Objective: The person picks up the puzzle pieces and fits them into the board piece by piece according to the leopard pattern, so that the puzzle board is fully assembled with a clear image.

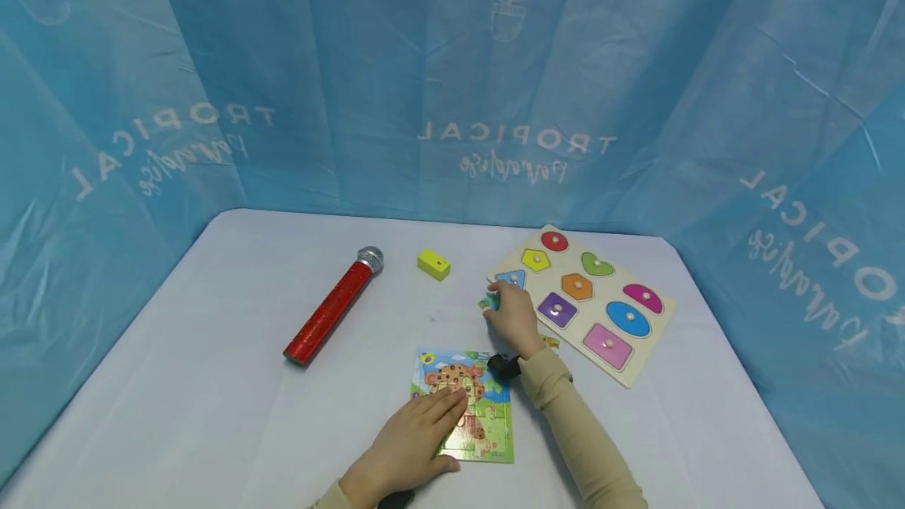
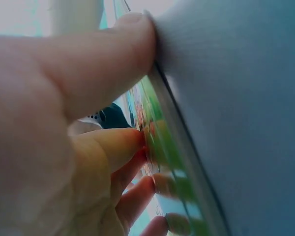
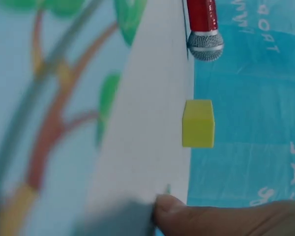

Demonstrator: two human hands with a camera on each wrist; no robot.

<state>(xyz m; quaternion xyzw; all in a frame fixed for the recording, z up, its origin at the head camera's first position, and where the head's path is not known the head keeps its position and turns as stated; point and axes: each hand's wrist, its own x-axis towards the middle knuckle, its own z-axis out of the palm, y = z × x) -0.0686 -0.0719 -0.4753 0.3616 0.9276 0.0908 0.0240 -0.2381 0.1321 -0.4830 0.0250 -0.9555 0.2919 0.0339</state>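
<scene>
A jigsaw puzzle (image 1: 497, 434) with a spotted cartoon animal lies near the table's front. My left hand (image 1: 413, 442) rests on its left side with fingers extended; in the left wrist view, the fingertips (image 2: 140, 137) touch the glossy surface and the thumb lies at the board's edge. Farther right, my right hand (image 1: 514, 319) pinches a small blue-green puzzle piece (image 1: 488, 302) beside the wooden shape board (image 1: 526, 301). In the right wrist view only the thumb (image 3: 187, 214) shows, against a thin dark edge. Another piece (image 1: 550, 342) lies partly hidden by the right wrist.
The shape board carries several coloured knobbed shapes, among them a pink rectangle (image 1: 608, 346). A yellow block (image 1: 434, 264) stands toward the back. To the left lies a red microphone (image 1: 332, 311). A blue printed curtain (image 1: 396, 85) surrounds the white table (image 1: 212, 375).
</scene>
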